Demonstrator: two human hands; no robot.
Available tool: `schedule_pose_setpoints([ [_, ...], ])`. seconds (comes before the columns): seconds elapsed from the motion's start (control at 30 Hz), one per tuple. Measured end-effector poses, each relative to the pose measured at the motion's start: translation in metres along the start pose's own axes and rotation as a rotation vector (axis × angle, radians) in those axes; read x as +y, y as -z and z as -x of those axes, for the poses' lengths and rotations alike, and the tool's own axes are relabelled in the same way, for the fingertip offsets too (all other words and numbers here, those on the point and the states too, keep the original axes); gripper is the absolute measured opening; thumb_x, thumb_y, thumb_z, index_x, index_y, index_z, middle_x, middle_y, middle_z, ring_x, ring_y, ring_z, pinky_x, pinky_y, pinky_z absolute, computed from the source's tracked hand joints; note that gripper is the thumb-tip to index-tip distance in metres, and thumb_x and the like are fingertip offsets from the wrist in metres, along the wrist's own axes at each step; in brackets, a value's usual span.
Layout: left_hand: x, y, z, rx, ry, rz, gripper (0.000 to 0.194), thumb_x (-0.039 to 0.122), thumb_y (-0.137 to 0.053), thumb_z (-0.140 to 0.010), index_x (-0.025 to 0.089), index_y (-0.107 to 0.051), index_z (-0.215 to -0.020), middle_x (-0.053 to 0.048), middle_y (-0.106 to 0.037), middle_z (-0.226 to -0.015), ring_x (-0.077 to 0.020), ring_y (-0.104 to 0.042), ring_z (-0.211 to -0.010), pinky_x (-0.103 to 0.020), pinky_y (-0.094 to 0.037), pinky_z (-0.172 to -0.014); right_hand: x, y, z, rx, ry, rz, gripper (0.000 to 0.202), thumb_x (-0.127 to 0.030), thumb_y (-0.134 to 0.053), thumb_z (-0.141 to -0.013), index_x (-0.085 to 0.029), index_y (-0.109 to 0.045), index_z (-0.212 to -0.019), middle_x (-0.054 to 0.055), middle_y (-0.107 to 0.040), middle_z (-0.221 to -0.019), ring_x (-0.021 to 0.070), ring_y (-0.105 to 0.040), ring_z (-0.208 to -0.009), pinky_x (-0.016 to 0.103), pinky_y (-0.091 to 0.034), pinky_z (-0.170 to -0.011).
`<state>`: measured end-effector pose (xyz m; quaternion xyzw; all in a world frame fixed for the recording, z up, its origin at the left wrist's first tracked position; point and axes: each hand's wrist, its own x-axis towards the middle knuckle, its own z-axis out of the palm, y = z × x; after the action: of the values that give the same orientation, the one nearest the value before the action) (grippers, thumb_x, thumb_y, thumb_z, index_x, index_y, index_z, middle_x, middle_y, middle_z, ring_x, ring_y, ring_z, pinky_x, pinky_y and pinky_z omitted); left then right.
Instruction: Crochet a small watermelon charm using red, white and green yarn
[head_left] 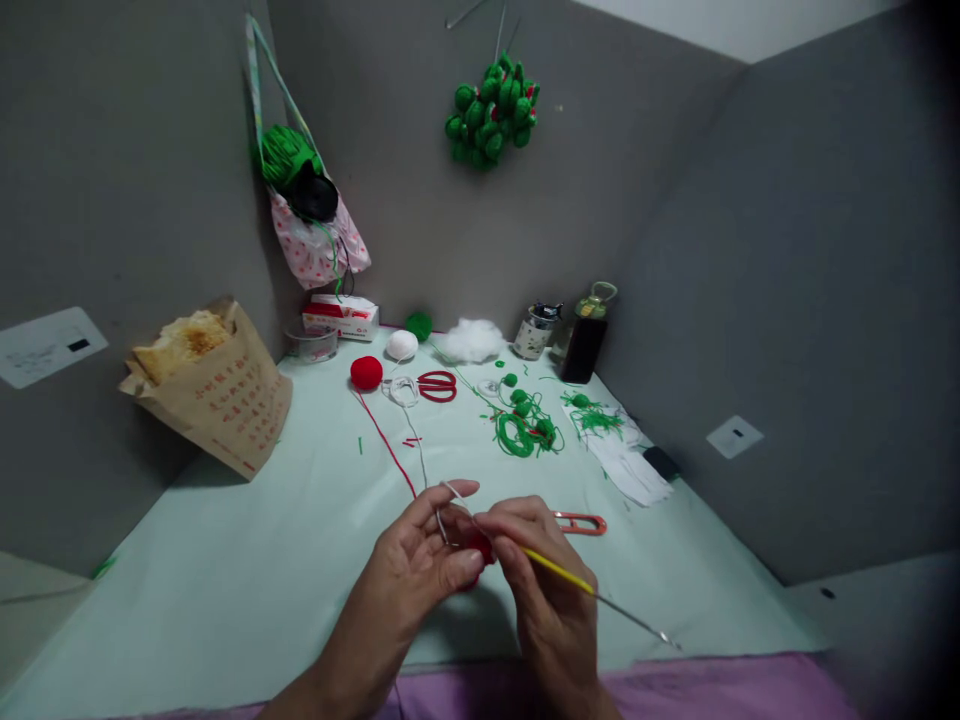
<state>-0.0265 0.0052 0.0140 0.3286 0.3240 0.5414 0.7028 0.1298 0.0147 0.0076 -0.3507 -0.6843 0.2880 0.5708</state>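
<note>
My left hand (420, 555) pinches a small red crocheted piece (475, 546) between thumb and fingers, with white yarn (441, 520) looped over the raised index finger. In my right hand (544, 580) is a crochet hook (559, 570) with a yellow grip, held like a pen. Its working tip meets the red piece, though fingers hide the exact contact; the metal rear end points down to the right. Red yarn runs from the red ball (367, 373) toward my left hand. A white strand comes from the small white coil (404, 391) beside the scissors.
Red-handled scissors (437, 386), a white yarn ball (402, 345) and stuffing (472, 341) lie farther back. Green crocheted pieces (521, 420) sit right of centre. Orange thread snips (581, 523) lie behind my right hand. A paper food bag (217, 400) stands left; a bottle (585, 340) stands back right.
</note>
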Motion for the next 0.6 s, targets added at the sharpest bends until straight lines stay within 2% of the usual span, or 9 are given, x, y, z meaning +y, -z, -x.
schedule_pose_setpoints([
  [0.13,0.0,0.003,-0.005,0.007,-0.047,-0.096,0.045,0.032,-0.084,-0.085,0.025,-0.068,-0.126,0.0,-0.067,-0.09,-0.0143,-0.063,-0.082,-0.025,-0.051,-0.074,0.002,-0.004,-0.005,0.029,-0.125,-0.172,0.019,-0.028,-0.064,-0.101,-0.031,-0.082,-0.101,0.003,-0.069,-0.089,0.0164,-0.068,-0.083,0.024,-0.057,-0.069],
  [0.27,0.003,-0.001,-0.007,0.027,-0.07,-0.105,0.054,0.035,-0.086,-0.08,0.022,-0.064,-0.128,0.0,-0.066,-0.087,-0.0126,-0.059,-0.071,-0.025,-0.051,-0.066,0.003,-0.003,-0.008,0.025,-0.156,-0.225,0.01,-0.026,-0.074,-0.094,-0.03,-0.083,-0.095,0.002,-0.067,-0.086,0.0148,-0.067,-0.077,0.022,-0.055,-0.065],
  [0.4,0.005,-0.004,-0.008,0.045,-0.084,-0.103,0.055,0.038,-0.085,-0.081,0.022,-0.062,-0.129,-0.001,-0.065,-0.09,-0.0145,-0.062,-0.078,-0.027,-0.054,-0.072,-0.001,0.0,-0.01,0.022,-0.185,-0.22,0.008,-0.021,-0.077,-0.09,-0.027,-0.082,-0.087,0.002,-0.069,-0.083,0.0156,-0.067,-0.078,0.022,-0.055,-0.067],
  [0.5,0.005,-0.005,-0.01,0.035,-0.052,-0.11,0.062,0.034,-0.091,-0.075,0.022,-0.062,-0.128,0.0,-0.066,-0.089,-0.0157,-0.064,-0.08,-0.025,-0.053,-0.07,0.001,0.002,-0.008,0.063,-0.198,-0.253,0.006,-0.022,-0.08,-0.088,-0.026,-0.082,-0.084,0.003,-0.07,-0.081,0.0162,-0.067,-0.077,0.023,-0.054,-0.067],
  [0.6,0.002,-0.007,-0.011,-0.021,-0.013,-0.086,0.067,0.035,-0.092,-0.074,0.022,-0.06,-0.131,0.001,-0.067,-0.085,-0.0111,-0.061,-0.064,-0.023,-0.048,-0.059,0.006,0.0,-0.006,0.114,-0.299,-0.395,0.005,-0.027,-0.086,-0.082,-0.026,-0.082,-0.081,0.002,-0.07,-0.078,0.0151,-0.066,-0.073,0.023,-0.053,-0.064],
])
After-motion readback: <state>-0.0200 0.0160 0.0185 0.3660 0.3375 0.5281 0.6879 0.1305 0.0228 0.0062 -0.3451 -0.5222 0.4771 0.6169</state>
